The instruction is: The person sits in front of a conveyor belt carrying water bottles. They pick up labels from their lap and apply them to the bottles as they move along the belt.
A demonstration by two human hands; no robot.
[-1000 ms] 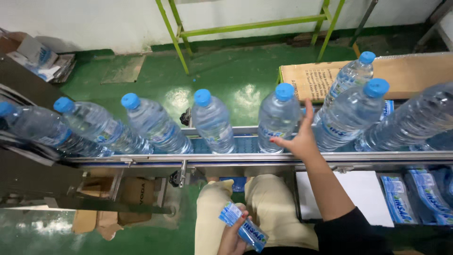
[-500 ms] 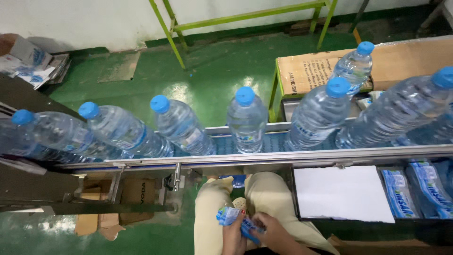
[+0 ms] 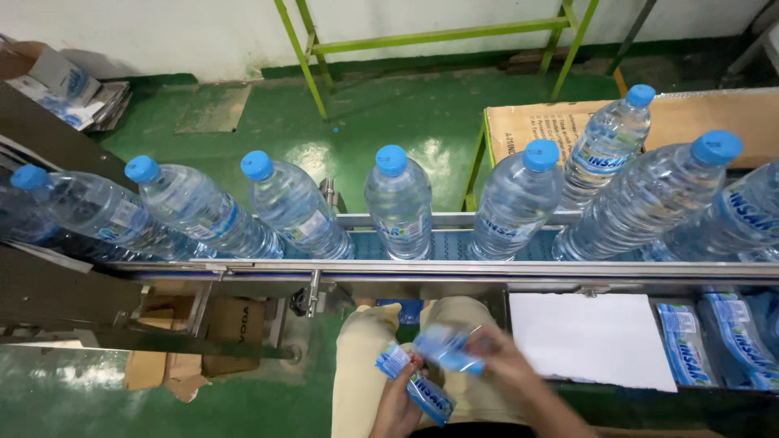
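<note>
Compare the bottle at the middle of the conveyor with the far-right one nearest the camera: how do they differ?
The middle bottle appears upright and shows whole; the far-right bottle appears to lean left and is cut by the frame edge. The middle one looks smaller. Both are clear with blue labels; only the middle one's blue cap shows.

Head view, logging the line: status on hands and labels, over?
Left hand grips a stack of blue label sleeves. Right hand pulls one blurred sleeve off it. Capped water bottles stand on the conveyor above; nothing between.
</note>
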